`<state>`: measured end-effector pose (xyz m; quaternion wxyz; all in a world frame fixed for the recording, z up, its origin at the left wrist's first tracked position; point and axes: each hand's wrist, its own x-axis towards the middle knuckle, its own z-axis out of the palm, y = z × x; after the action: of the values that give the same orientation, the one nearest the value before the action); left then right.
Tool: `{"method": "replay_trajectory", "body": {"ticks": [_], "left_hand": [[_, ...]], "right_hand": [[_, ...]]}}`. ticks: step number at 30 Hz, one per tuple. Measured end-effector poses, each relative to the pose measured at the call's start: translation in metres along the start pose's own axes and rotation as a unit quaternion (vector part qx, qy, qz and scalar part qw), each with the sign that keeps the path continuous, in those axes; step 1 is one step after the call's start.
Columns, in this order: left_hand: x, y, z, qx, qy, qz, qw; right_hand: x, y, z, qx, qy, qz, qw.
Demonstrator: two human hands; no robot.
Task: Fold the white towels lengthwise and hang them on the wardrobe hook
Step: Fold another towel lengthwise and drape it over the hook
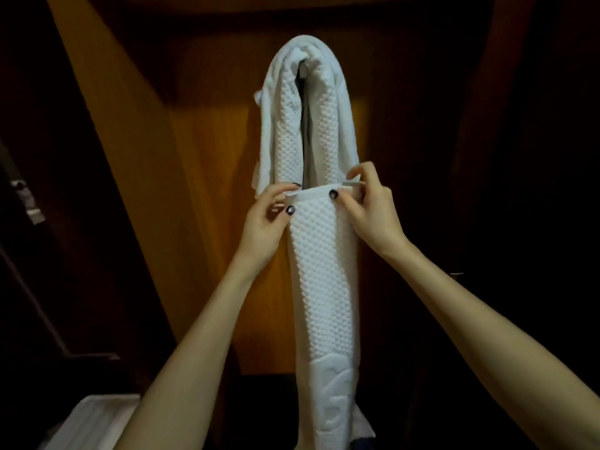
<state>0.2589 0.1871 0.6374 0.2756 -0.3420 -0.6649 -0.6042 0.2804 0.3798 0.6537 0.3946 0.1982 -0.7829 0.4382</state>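
hook hidden by towels (285, 125), lower towel (324, 271) cropped

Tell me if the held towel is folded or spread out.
Folded. The held towel is a narrow strip with layered edges at its top, pinched by the left hand and right hand.

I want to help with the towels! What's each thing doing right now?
Held towel: folded into a long strip, hanging down, not yet hung.
Hung towel: already draped up high, both sides hanging down.
Left hand: pinches the held towel's top left corner.
Right hand: pinches its top right corner.
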Motion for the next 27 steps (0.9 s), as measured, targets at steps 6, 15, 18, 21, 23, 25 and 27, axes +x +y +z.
{"method": "replay_trajectory", "body": {"ticks": [6, 15, 18, 21, 23, 25, 27], "left_hand": [[-0.006, -0.002, 0.005, -0.001, -0.069, -0.042, 0.997], [-0.033, -0.022, 0.041, -0.031, -0.094, -0.038, 0.994], [-0.024, -0.016, 0.049, -0.060, -0.069, -0.034, 0.995], [-0.003, -0.008, 0.052, -0.075, -0.070, -0.032, 0.994], [0.011, -0.003, 0.052, -0.078, -0.068, -0.038, 0.994], [0.024, -0.003, 0.051, -0.087, -0.061, -0.057, 0.993], [0.033, -0.005, 0.049, -0.098, -0.050, -0.074, 0.991]], "right_hand": [[0.004, 0.001, 0.004, 0.049, 0.024, -0.032, 0.998], [0.013, 0.000, -0.009, 0.068, 0.046, -0.004, 0.997], [0.023, -0.001, -0.025, 0.074, 0.025, -0.007, 0.997], [0.021, 0.004, -0.040, 0.107, -0.020, -0.010, 0.994], [0.007, 0.010, -0.042, 0.107, -0.070, 0.002, 0.992], [-0.012, 0.019, -0.038, 0.101, -0.112, 0.024, 0.988], [-0.029, 0.028, -0.033, 0.117, -0.131, 0.050, 0.983]]}}
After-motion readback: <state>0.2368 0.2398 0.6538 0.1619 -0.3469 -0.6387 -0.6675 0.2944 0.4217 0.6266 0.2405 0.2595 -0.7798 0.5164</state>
